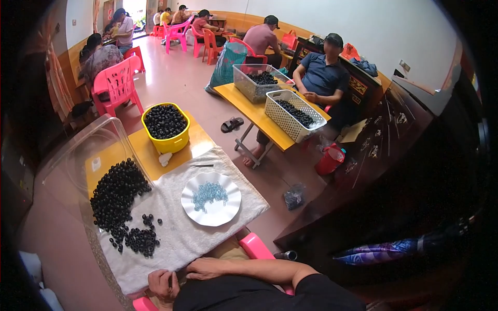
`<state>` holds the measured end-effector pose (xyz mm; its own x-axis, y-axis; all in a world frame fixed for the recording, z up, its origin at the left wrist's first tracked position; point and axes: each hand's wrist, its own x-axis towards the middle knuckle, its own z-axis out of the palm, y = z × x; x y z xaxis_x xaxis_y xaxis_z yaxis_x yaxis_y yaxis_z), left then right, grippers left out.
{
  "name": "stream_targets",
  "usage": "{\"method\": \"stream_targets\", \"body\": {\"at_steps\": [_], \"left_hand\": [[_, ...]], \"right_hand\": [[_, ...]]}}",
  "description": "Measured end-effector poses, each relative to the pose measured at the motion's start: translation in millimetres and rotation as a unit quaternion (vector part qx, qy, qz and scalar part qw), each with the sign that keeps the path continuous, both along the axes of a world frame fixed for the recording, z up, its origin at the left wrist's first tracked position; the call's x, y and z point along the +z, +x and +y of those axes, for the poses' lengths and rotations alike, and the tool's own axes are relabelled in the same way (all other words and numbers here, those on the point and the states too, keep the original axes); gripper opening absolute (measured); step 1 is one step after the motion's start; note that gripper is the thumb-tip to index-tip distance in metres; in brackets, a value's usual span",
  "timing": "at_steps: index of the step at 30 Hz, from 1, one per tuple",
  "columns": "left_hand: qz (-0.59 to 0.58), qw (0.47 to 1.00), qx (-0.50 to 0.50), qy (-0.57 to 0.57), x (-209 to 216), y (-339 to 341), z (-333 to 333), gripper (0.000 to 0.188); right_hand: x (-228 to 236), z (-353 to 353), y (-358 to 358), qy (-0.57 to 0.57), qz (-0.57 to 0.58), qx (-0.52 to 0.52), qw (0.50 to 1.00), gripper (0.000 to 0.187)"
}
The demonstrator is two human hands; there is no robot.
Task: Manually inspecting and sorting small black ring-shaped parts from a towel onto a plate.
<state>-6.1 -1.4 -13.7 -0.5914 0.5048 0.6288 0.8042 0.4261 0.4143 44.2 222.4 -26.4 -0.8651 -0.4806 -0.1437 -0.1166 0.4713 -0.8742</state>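
Note:
My left hand (163, 286) is at the near edge of the white towel (176, 228), its fingers curled; whatever they may hold is hidden. Beside it my right hand (205, 268) rests low against my body, by the table edge, with its fingertips out of sight. On the towel stands a white scalloped plate (211, 218) with small clear blue pieces (209, 196) on it. Behind the plate lies a slim dark tool (202, 165), perhaps tweezers. To the left, a large heap of black beads (116, 194) spills from a tipped clear plastic bin (85, 140), with a smaller cluster (142, 242) nearer me.
A yellow tub (174, 143) full of black beads stands at the back of my table. Across the aisle, another table (241, 106) bears a clear bin (249, 88) and a white basket (290, 122). A person (324, 72) sits behind it. A folded umbrella (378, 252) lies right.

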Motion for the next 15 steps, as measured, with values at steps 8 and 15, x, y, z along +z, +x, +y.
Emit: {"method": "stream_targets", "body": {"at_steps": [8,15], "left_hand": [[0.0,1.0,0.002,0.004,-3.5,0.2,0.1,0.019],[-0.008,1.0,0.006,0.004,-2.1,1.4,0.0,0.019]], "right_hand": [[4.6,0.8,0.9,0.008,0.0,-0.005,1.0,0.037],[9.1,1.2,1.4,0.008,-0.003,-0.007,1.0,0.037]]}}
